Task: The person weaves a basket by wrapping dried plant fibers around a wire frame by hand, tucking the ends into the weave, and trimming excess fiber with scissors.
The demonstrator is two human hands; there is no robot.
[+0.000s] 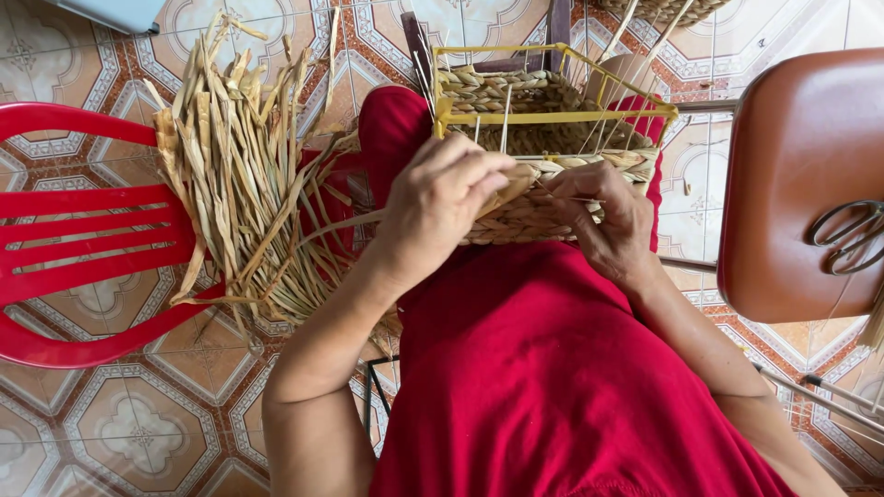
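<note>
A half-woven straw basket (543, 101) on a yellow wire frame (552, 116) rests on my lap, which is covered in red cloth. My left hand (442, 207) is closed on a flat straw strand (506, 189) at the basket's near wall. My right hand (603, 221) pinches the woven edge of the basket beside it, fingers pressed into the weave. Thin straw uprights stick up from the frame.
A bundle of dried straw strands (239, 166) lies across a red plastic chair (83, 230) at the left. A brown stool (801, 175) at the right carries metal scissors (847, 235). Patterned floor tiles (120, 414) lie below.
</note>
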